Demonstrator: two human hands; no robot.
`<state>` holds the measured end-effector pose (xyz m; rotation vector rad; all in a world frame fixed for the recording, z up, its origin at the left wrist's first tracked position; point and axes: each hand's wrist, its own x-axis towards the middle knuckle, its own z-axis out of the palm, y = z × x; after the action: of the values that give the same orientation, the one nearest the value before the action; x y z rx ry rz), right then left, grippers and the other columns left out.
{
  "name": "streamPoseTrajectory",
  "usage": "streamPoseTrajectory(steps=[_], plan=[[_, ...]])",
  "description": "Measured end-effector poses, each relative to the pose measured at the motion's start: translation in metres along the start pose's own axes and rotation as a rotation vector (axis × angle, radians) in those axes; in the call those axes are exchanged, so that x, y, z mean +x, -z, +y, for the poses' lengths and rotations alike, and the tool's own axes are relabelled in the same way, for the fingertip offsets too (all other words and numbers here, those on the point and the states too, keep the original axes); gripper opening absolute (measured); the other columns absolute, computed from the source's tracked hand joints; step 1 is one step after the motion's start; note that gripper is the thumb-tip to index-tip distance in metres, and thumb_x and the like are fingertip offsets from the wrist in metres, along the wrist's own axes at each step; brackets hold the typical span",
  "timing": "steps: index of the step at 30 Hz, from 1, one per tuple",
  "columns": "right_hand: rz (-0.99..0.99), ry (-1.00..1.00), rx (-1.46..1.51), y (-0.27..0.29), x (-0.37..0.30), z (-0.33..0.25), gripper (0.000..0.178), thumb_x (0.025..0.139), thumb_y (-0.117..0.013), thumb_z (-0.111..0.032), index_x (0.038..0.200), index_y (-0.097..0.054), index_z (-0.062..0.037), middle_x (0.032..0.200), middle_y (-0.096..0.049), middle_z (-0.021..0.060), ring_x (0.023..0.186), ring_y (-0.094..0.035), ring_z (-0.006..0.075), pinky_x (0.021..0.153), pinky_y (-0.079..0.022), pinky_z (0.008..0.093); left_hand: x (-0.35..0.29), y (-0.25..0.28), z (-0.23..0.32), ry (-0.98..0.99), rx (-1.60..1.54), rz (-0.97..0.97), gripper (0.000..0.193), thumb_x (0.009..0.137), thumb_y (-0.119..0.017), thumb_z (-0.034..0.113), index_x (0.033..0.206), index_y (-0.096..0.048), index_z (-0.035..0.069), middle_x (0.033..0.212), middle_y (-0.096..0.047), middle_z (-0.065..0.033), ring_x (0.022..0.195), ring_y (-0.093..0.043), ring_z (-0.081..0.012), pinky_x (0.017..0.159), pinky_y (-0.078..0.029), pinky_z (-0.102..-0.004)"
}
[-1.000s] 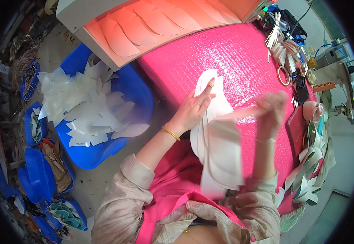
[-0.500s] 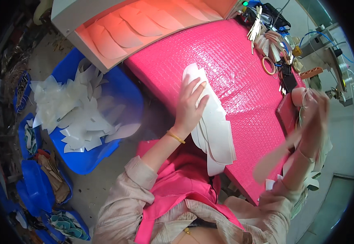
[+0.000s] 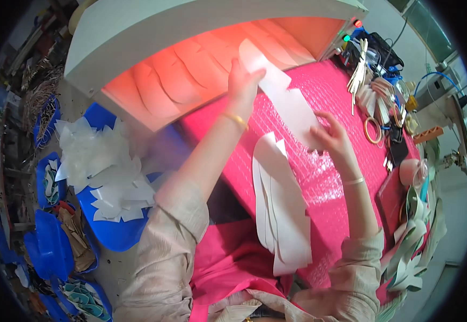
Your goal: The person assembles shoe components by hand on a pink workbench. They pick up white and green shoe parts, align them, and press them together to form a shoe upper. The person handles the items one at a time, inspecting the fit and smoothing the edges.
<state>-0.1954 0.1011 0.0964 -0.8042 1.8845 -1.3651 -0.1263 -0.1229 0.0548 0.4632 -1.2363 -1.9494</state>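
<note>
Partly behind white sheet (image 3: 291, 107) pinched by left hand (image 3: 242, 87) and right hand (image 3: 335, 138), red-lit box (image 3: 190, 28)

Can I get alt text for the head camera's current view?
A person's left hand and right hand hold a flat white piece over a pink table, its far end before a white box glowing red inside, where similar shapes lie. A stack of white pieces lies at the table's near edge; a blue tub of pale sheets stands at left.
</note>
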Motion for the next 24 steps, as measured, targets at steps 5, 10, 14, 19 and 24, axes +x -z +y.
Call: streamPoseTrajectory(steps=[5, 10, 14, 19, 24], plan=[[0.013, 0.202, -0.030, -0.002, 0.154, -0.010, 0.041, 0.082, -0.059, -0.012, 0.121, -0.050, -0.0049, 0.085, -0.063, 0.0055, 0.066, -0.059, 0.0078, 0.051, -0.044, 0.0187, 0.057, 0.001, 0.004, -0.016, 0.162, 0.143, 0.098, 0.080, -0.062, 0.015, 0.137, 0.018, 0.006, 0.122, -0.042, -0.0172, 0.108, -0.049, -0.0239, 0.091, -0.042, -0.0332], [-0.001, 0.225, 0.153, -0.019, 0.255, 0.011, 0.043, 0.081, -0.060, -0.012, 0.121, -0.049, -0.0015, 0.085, -0.064, 0.0086, 0.059, -0.062, 0.0130, 0.044, -0.043, 0.0203, 0.008, 0.013, -0.002, -0.108, 0.185, -0.077, 0.053, 0.085, -0.052, 0.005, 0.132, -0.029, 0.000, 0.115, -0.049, -0.0113, 0.101, -0.052, -0.0180, 0.085, -0.043, -0.0258], [0.033, 0.098, 0.039, -0.035, 0.275, 0.019, 0.046, 0.081, -0.062, -0.017, 0.122, -0.049, -0.0012, 0.084, -0.063, 0.0057, 0.059, -0.061, 0.0096, 0.046, -0.043, 0.0200, -0.071, 0.052, 0.010, 0.040, 0.238, -0.105, 0.027, 0.085, -0.053, 0.002, 0.112, -0.055, -0.001, 0.075, -0.055, -0.0011, 0.067, -0.052, -0.0084, 0.061, -0.043, -0.0214], [0.270, 0.244, -0.725, -0.043, 0.275, 0.030, 0.043, 0.073, -0.067, -0.020, 0.112, -0.058, -0.0045, 0.089, -0.063, 0.0147, 0.074, -0.062, 0.0228, 0.064, -0.048, 0.0331, -0.140, 0.090, 0.027, 0.331, 0.142, -0.055, 0.023, 0.089, -0.049, 0.010, 0.109, -0.058, 0.002, 0.067, -0.052, 0.0002, 0.059, -0.048, -0.0073, 0.053, -0.038, -0.0194], [0.592, 0.614, -1.008, -0.047, 0.241, 0.017, 0.033, 0.076, -0.064, -0.021, 0.105, -0.061, -0.0069, 0.091, -0.062, 0.0142, 0.084, -0.058, 0.0292, 0.077, -0.045, 0.0395, -0.165, 0.090, 0.042, 0.432, -0.192, -0.001, 0.024, 0.089, -0.046, 0.011, 0.109, -0.057, 0.002, 0.073, -0.055, -0.0023, 0.065, -0.051, -0.0095, 0.059, -0.040, -0.0218]])
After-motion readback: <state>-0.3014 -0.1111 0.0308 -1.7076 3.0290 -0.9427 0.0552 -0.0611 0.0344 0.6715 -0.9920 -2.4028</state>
